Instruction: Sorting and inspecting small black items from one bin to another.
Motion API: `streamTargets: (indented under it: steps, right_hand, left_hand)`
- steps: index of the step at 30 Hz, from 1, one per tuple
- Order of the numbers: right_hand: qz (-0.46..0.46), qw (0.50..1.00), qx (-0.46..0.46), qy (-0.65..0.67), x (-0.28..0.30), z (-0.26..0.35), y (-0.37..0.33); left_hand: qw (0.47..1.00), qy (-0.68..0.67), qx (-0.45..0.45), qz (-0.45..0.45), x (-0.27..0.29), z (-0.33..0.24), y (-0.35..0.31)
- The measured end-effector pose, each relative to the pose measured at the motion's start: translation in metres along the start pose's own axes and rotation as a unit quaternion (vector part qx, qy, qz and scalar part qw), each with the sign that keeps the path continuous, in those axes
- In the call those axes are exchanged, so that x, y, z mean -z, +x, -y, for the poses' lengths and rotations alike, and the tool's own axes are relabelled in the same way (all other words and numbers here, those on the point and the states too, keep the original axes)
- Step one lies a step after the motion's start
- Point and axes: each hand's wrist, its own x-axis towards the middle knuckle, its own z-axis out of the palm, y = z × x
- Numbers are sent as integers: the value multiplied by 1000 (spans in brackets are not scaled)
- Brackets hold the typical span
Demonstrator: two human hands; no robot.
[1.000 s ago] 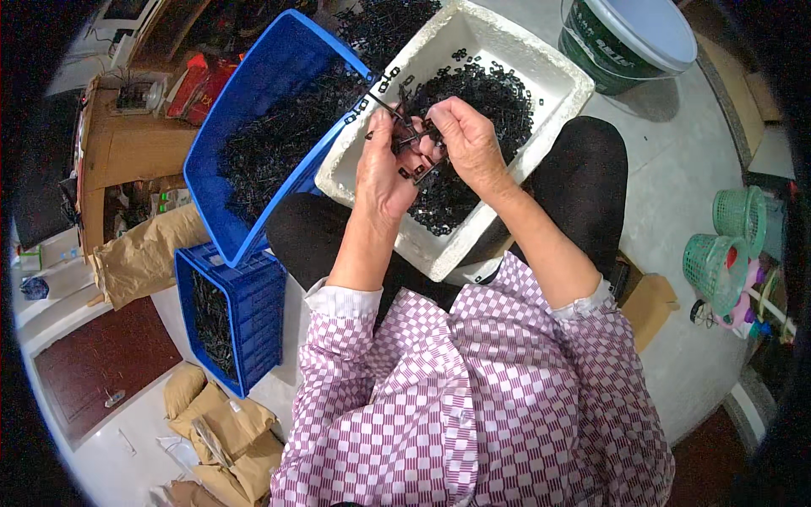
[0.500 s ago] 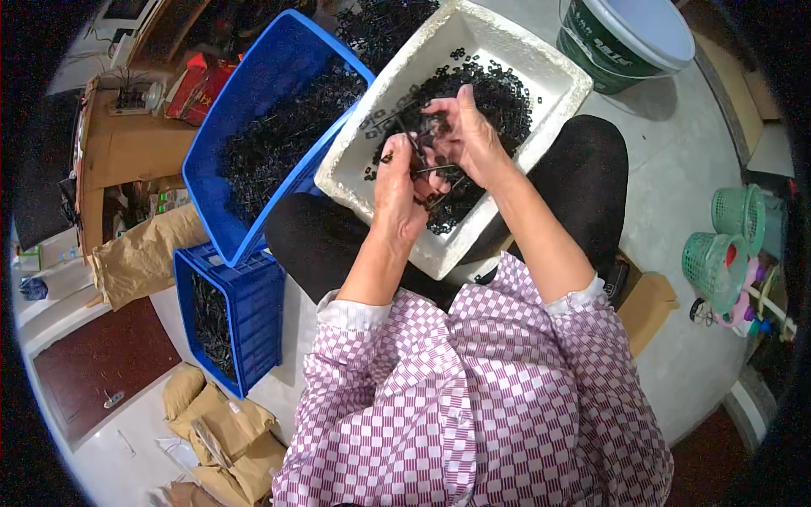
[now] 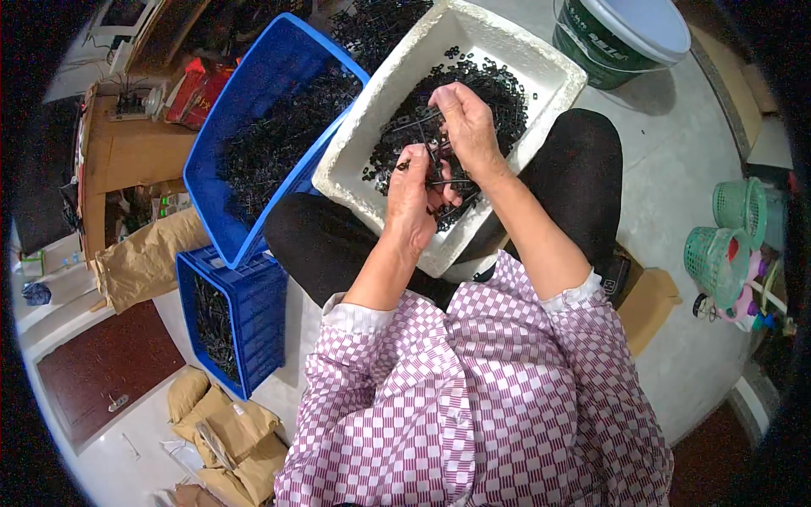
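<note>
Brown paper sacks [image 3: 224, 431] are lying by your left. Your left hand [image 3: 416, 198] and right hand [image 3: 470, 127] are both pinching thin black rods [image 3: 435, 156] over the white foam box [image 3: 372, 144] on your lap. Beyond, a blue crate [image 3: 245, 110] and green lidded bucket [image 3: 617, 38] are standing.

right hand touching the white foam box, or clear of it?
Apart. In the head view the right hand is raised over the white foam box, pinching thin black rods with the left hand; neither touches the rim.
</note>
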Motion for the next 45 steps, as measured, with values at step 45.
streamTargets:
  steps: [45]
  right_hand:
    - [110, 960, -232, 112, 9, 4, 0]
  left_hand:
    - [967, 207, -141, -34, 30, 3, 1]
